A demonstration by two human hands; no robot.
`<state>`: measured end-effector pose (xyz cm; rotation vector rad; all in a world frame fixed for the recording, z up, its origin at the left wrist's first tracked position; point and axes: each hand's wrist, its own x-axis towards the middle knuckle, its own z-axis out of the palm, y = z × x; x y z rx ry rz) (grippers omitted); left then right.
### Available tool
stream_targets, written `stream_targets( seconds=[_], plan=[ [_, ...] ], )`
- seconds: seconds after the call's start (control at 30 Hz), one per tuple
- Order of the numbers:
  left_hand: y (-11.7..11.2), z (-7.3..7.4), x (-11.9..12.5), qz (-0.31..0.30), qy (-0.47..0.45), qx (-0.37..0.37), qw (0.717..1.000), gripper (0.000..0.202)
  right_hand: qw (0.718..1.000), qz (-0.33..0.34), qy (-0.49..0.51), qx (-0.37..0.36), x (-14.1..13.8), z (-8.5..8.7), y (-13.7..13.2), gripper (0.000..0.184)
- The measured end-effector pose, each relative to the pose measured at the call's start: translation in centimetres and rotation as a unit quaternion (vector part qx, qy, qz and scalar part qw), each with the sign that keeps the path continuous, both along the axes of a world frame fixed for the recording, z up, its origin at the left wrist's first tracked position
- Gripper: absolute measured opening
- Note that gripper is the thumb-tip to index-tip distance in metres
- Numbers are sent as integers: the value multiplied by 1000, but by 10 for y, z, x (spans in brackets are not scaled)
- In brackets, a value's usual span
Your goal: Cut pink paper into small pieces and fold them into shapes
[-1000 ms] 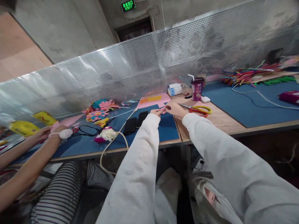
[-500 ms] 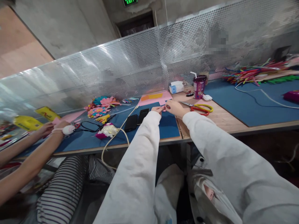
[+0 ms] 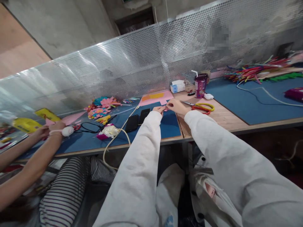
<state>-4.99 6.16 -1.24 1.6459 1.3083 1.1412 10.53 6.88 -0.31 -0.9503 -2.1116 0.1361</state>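
My left hand and my right hand meet above the blue mat, fingertips pinched close together. Between them shows a small bit of pink paper, mostly covered by the fingers. Both hands are closed on it. Just right of my right hand lie scissors with red and yellow handles, blades pointing at the hand. Behind the hands rest pink sheets with an orange-yellow piece on top. Two dark phones lie left of my left hand.
A purple cup with a straw stands beside a tissue pack. Left are paper flowers, a glue gun and a cable. A co-worker's hands handle pink paper. A perforated metal panel runs behind.
My right hand's fingers have shifted slightly, with the knuckles a little higher over the pink paper. The whole view has moved a bit. The co-worker's hands have moved slightly left.
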Motion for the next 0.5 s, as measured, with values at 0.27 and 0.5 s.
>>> stream_targets(
  seconds=[0.27, 0.5],
  plan=[
    [-1, 0, 1, 6, 24, 22, 999, 28, 1000, -20, 8, 13, -3, -3, -3, 14],
    [4, -4, -1, -14, -14, 22, 1000, 30, 938, 44, 238, -247, 2, -9, 10, 35]
  ],
)
